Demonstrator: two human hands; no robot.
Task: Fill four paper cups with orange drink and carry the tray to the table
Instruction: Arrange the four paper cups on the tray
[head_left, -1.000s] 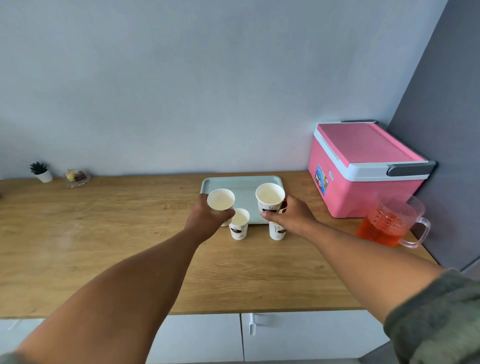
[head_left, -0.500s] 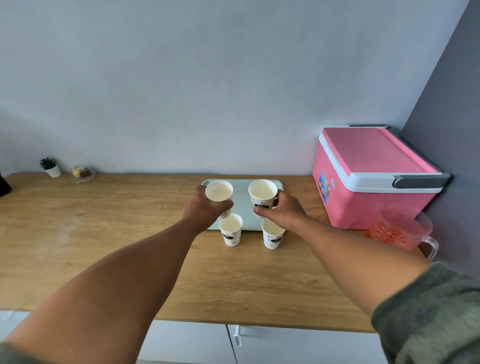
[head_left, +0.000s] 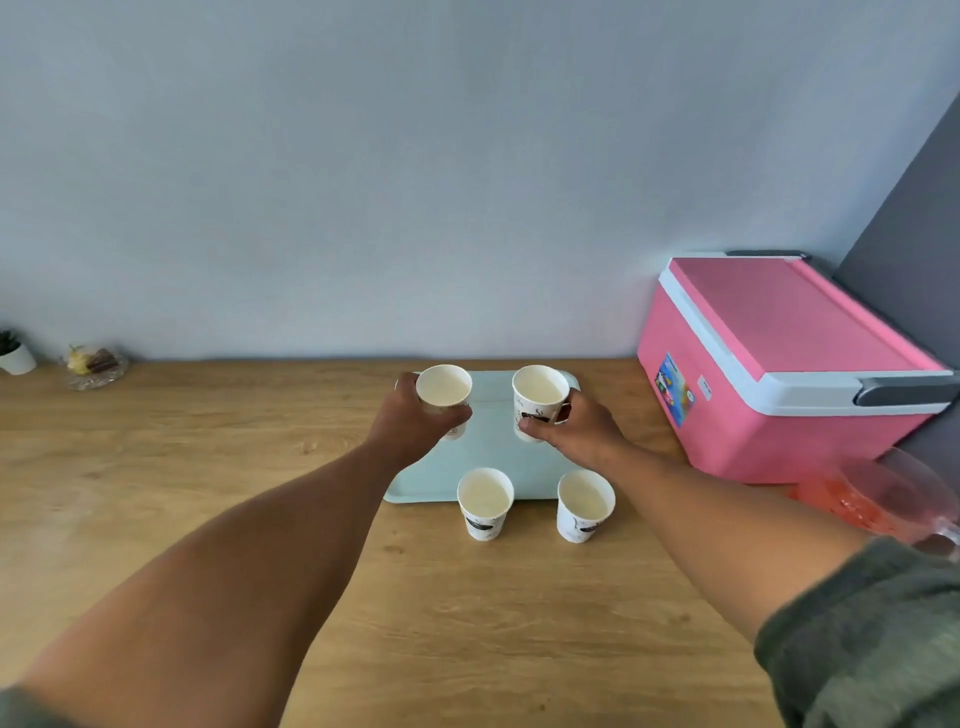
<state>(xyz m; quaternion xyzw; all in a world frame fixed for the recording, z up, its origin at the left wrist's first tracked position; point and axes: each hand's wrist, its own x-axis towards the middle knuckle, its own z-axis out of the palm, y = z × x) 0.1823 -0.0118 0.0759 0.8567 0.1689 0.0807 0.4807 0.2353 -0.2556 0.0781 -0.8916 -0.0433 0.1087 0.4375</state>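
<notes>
A pale blue tray (head_left: 488, 467) lies on the wooden counter (head_left: 208, 467) near the wall. My left hand (head_left: 410, 423) grips an empty white paper cup (head_left: 443, 387) over the tray's far left part. My right hand (head_left: 576, 428) grips a second empty cup (head_left: 537, 397) over the far right part. Whether these two touch the tray is unclear. Two more empty cups stand on the counter at the tray's near edge, one left (head_left: 484, 503) and one right (head_left: 584, 505). A clear jug of orange drink (head_left: 878, 499) stands at the right.
A pink cooler box (head_left: 779, 364) with a white rim sits against the wall to the right of the tray, the jug just in front of it. At the far left stand a small potted plant (head_left: 14, 353) and a glass dish (head_left: 96, 364).
Both hands have carried their cups forward, from above the two standing cups to over the far half of the tray. The view has moved closer and slightly left.
</notes>
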